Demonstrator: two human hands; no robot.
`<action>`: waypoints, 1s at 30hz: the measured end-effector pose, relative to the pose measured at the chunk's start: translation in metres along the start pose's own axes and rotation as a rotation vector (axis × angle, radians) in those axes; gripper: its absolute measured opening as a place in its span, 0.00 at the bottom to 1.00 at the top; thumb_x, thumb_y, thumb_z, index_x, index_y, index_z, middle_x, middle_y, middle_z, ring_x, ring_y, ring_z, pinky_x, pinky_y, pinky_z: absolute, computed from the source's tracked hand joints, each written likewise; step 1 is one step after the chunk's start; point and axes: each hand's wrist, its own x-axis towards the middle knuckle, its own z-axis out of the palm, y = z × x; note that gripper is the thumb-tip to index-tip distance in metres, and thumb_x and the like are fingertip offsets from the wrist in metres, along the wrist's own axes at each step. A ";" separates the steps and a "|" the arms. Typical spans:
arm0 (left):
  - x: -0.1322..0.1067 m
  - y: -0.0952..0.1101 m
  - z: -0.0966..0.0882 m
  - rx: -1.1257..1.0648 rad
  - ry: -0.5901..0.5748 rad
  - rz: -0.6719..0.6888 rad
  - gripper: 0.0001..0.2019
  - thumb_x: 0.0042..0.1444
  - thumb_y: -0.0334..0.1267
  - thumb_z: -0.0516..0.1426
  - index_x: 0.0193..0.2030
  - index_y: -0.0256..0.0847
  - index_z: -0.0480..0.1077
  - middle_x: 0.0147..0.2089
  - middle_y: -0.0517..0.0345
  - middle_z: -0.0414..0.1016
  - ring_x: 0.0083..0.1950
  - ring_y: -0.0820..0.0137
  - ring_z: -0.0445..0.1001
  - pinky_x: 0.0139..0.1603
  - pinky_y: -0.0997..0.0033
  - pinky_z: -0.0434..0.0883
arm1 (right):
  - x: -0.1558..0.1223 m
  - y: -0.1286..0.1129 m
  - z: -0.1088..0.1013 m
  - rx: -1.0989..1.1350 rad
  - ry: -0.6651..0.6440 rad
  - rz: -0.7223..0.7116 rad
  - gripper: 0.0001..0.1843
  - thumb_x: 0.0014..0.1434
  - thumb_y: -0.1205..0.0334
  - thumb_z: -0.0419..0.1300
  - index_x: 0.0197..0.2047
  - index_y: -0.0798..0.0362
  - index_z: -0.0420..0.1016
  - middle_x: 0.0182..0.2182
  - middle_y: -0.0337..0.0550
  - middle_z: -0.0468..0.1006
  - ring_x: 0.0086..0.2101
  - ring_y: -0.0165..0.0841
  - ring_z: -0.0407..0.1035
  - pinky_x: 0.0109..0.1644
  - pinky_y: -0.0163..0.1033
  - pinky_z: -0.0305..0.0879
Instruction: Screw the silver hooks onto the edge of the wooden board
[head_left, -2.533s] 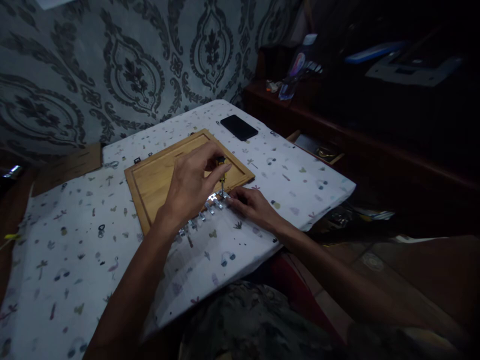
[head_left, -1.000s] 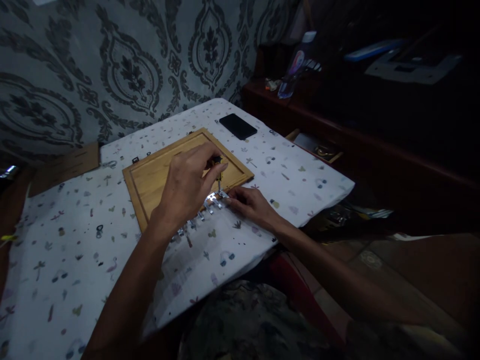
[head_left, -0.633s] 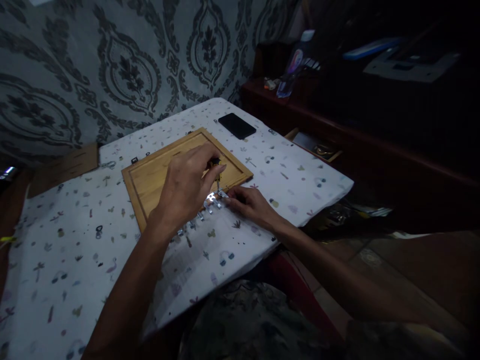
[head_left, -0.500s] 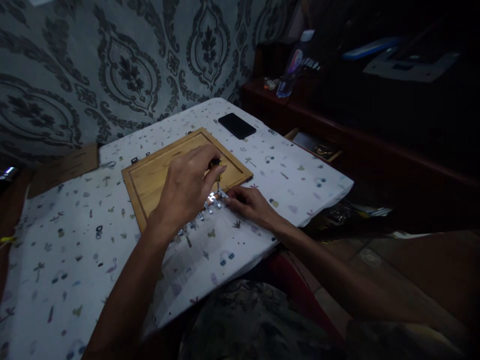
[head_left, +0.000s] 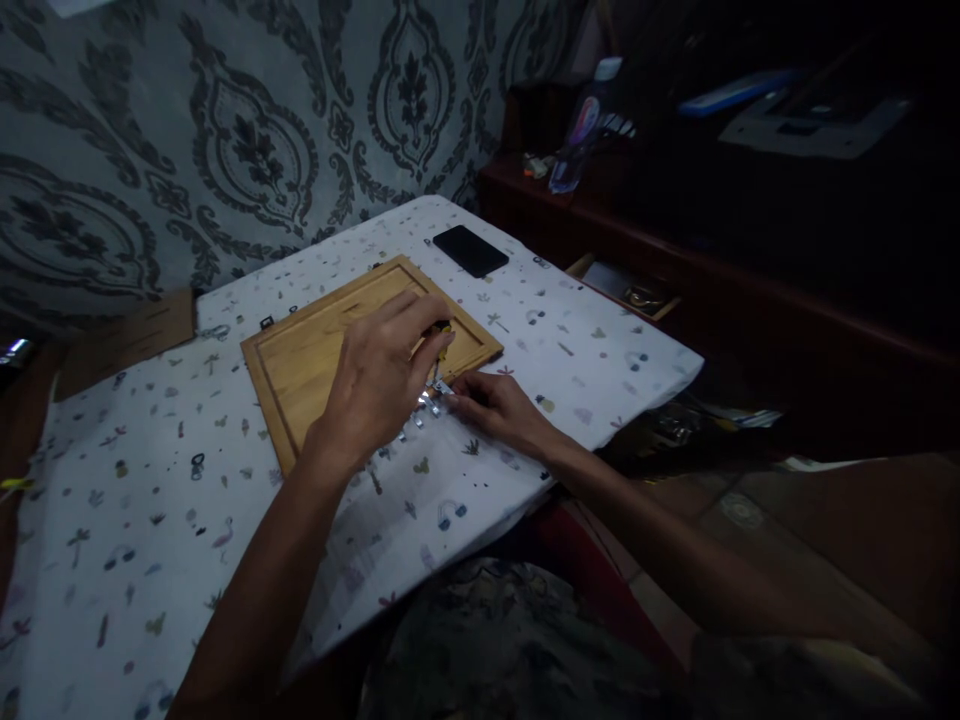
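My left hand (head_left: 382, 365) is closed round the black and yellow handle of a small screwdriver (head_left: 442, 348), which stands nearly upright with its shaft pointing down. Its tip meets a shiny metal clip (head_left: 443, 388) at the near edge of a framed wooden board (head_left: 296, 365). The fingers of my right hand (head_left: 501, 410) pinch the outer end of that clip from the right. Several similar metal clips (head_left: 418, 419) stick out along the same edge, partly hidden behind my left hand. The board lies flat on the table.
A black phone (head_left: 471, 250) lies on the patterned white tablecloth (head_left: 247, 560) beyond the board. Cardboard (head_left: 131, 340) rests at the left back. On the dark red furniture to the right stands a plastic bottle (head_left: 577, 140), above a partly open drawer (head_left: 626, 288).
The screwdriver handle has turned a little in my left hand, showing more yellow. My right hand stays at the same clip. The whole view has shifted slightly.
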 end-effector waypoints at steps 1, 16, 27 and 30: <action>0.000 -0.001 0.000 -0.007 -0.004 0.015 0.04 0.61 0.30 0.59 0.43 0.40 0.74 0.38 0.58 0.78 0.38 0.70 0.77 0.41 0.70 0.73 | 0.000 0.000 0.000 -0.002 0.003 -0.003 0.18 0.63 0.47 0.57 0.30 0.52 0.67 0.23 0.35 0.65 0.26 0.28 0.57 0.31 0.36 0.53; -0.002 -0.006 0.010 0.158 0.098 0.045 0.06 0.66 0.38 0.57 0.40 0.39 0.72 0.36 0.58 0.75 0.35 0.72 0.75 0.37 0.73 0.72 | 0.000 0.001 0.000 -0.012 0.009 -0.020 0.17 0.63 0.49 0.57 0.30 0.53 0.68 0.23 0.36 0.66 0.26 0.28 0.58 0.31 0.36 0.54; 0.001 -0.008 0.002 0.000 0.024 0.136 0.04 0.62 0.29 0.59 0.43 0.38 0.74 0.40 0.57 0.79 0.40 0.71 0.78 0.43 0.71 0.75 | 0.000 -0.001 0.000 -0.018 0.004 -0.008 0.15 0.64 0.52 0.57 0.30 0.53 0.69 0.24 0.37 0.68 0.26 0.29 0.59 0.32 0.37 0.55; 0.001 -0.008 0.003 0.033 0.040 0.121 0.03 0.62 0.31 0.59 0.42 0.38 0.74 0.40 0.56 0.78 0.39 0.71 0.76 0.40 0.72 0.75 | 0.000 -0.002 0.000 -0.010 0.004 0.004 0.15 0.63 0.52 0.57 0.30 0.53 0.69 0.24 0.37 0.68 0.26 0.29 0.58 0.32 0.37 0.55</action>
